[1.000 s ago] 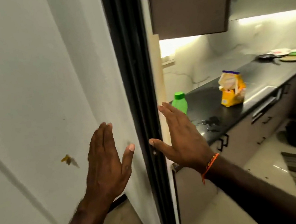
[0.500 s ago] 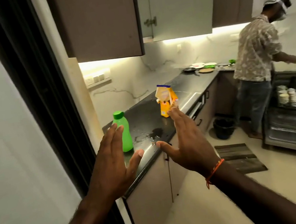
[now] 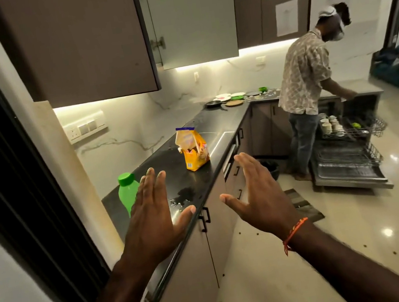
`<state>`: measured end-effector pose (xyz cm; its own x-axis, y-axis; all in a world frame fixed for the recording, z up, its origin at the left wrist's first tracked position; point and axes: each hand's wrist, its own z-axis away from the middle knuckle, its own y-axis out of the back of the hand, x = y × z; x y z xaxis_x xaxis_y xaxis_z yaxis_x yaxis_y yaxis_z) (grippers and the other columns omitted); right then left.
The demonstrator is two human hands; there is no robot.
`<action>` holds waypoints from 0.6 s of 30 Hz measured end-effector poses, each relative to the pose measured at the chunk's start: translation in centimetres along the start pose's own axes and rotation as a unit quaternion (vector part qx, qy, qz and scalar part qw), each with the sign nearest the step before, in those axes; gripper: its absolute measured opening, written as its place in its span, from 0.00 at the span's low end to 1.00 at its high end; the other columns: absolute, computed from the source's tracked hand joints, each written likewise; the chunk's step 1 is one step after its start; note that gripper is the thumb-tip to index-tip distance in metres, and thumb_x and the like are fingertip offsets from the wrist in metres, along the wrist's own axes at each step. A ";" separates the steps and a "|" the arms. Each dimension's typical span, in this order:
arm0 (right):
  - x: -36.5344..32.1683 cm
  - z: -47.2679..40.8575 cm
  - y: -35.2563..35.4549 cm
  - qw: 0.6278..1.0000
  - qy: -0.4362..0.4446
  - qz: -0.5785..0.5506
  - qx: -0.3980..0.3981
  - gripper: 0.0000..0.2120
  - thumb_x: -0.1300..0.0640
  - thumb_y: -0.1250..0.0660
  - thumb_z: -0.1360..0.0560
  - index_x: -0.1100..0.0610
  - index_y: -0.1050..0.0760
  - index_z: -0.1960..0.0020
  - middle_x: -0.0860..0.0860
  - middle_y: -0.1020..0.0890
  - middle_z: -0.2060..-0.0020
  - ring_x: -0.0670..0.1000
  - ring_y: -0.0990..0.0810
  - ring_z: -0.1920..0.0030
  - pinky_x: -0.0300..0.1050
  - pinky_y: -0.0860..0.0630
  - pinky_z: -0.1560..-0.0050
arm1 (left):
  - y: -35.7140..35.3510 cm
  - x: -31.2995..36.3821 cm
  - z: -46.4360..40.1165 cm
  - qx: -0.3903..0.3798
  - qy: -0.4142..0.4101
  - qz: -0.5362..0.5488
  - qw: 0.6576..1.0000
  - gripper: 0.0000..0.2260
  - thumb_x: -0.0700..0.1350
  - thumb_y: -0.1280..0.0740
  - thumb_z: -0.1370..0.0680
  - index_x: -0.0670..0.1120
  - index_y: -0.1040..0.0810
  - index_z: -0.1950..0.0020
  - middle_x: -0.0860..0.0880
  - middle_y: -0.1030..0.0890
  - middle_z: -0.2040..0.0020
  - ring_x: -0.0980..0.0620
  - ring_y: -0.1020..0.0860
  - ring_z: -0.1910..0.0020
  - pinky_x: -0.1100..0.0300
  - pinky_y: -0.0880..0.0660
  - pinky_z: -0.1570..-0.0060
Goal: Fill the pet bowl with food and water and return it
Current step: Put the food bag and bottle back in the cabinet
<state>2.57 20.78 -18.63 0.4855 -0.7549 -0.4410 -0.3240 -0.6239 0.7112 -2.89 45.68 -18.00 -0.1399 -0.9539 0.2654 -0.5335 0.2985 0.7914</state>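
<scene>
A green bottle (image 3: 126, 193) with a green cap stands on the black countertop (image 3: 170, 171) near its left end. Farther along stands an open yellow food bag (image 3: 194, 152). My left hand (image 3: 153, 215) is raised flat, fingers spread, in front of the bottle and partly covering it. My right hand (image 3: 261, 193), with an orange thread at the wrist, is held up beside it over the cabinet fronts. Both hands hold nothing. No pet bowl is in view.
A dark door frame (image 3: 2, 182) fills the left. A water puddle (image 3: 184, 195) lies on the counter. Plates and a pan (image 3: 227, 99) sit at the far corner. A person (image 3: 309, 91) stands at an open dishwasher (image 3: 350, 153) with racks pulled out. A floor mat (image 3: 304, 207) lies below.
The view has swung right, from the wall and door frame into the kitchen. Both hands stay raised and empty; the counter, the person and the dishwasher have come into sight.
</scene>
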 end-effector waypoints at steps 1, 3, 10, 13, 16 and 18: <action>0.3 -0.2 -0.2 1.000 -0.002 0.001 -0.002 0.47 0.33 0.32 0.25 0.48 0.53 0.17 0.49 0.47 0.17 0.50 0.47 0.18 0.45 0.46 0.25 | -0.3 -0.1 -0.5 -0.004 0.000 0.001 1.000 0.44 0.69 0.38 0.22 0.50 0.53 0.15 0.48 0.56 0.14 0.48 0.55 0.16 0.49 0.51 0.19; 0.9 -0.8 -0.6 1.000 -0.007 0.004 -0.010 0.47 0.33 0.32 0.25 0.49 0.53 0.17 0.50 0.48 0.16 0.50 0.49 0.18 0.45 0.46 0.24 | -1.0 -0.1 -1.7 -0.011 -0.002 0.008 1.000 0.45 0.69 0.37 0.23 0.50 0.54 0.15 0.48 0.57 0.14 0.48 0.56 0.16 0.50 0.52 0.20; 4.5 -5.0 -2.2 1.000 -0.020 -0.007 -0.016 0.48 0.35 0.31 0.25 0.50 0.52 0.17 0.51 0.48 0.16 0.51 0.49 0.17 0.48 0.44 0.21 | -5.2 -0.1 -6.5 -0.030 -0.014 0.018 0.999 0.49 0.70 0.35 0.26 0.49 0.54 0.15 0.47 0.57 0.14 0.47 0.57 0.16 0.52 0.55 0.21; 6.7 -7.7 -3.5 0.999 -0.020 -0.019 -0.018 0.48 0.35 0.31 0.25 0.50 0.52 0.17 0.51 0.48 0.16 0.51 0.49 0.17 0.46 0.46 0.23 | -7.6 -0.4 -9.1 -0.033 -0.011 0.016 0.999 0.51 0.73 0.38 0.28 0.49 0.54 0.15 0.47 0.56 0.14 0.46 0.56 0.16 0.52 0.53 0.21; 9.8 -11.2 -5.0 0.999 -0.010 -0.024 -0.023 0.48 0.35 0.30 0.25 0.51 0.52 0.17 0.51 0.47 0.17 0.51 0.49 0.18 0.43 0.47 0.25 | -10.8 -0.5 -12.4 -0.034 0.003 0.009 0.999 0.52 0.72 0.36 0.28 0.48 0.54 0.15 0.47 0.56 0.14 0.46 0.56 0.16 0.50 0.50 0.20; 11.8 -13.7 -5.7 0.999 0.003 -0.030 -0.025 0.48 0.36 0.30 0.25 0.52 0.51 0.17 0.52 0.46 0.17 0.51 0.49 0.17 0.43 0.47 0.24 | -12.6 -0.3 -15.0 -0.038 0.017 0.009 0.999 0.52 0.72 0.33 0.27 0.49 0.55 0.15 0.47 0.57 0.14 0.46 0.56 0.16 0.47 0.48 0.19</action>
<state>21.26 18.19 -20.40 0.5080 -0.7153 -0.4799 -0.2537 -0.6567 0.7101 16.36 42.67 -19.80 -0.1198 -0.9475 0.2965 -0.4657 0.3174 0.8261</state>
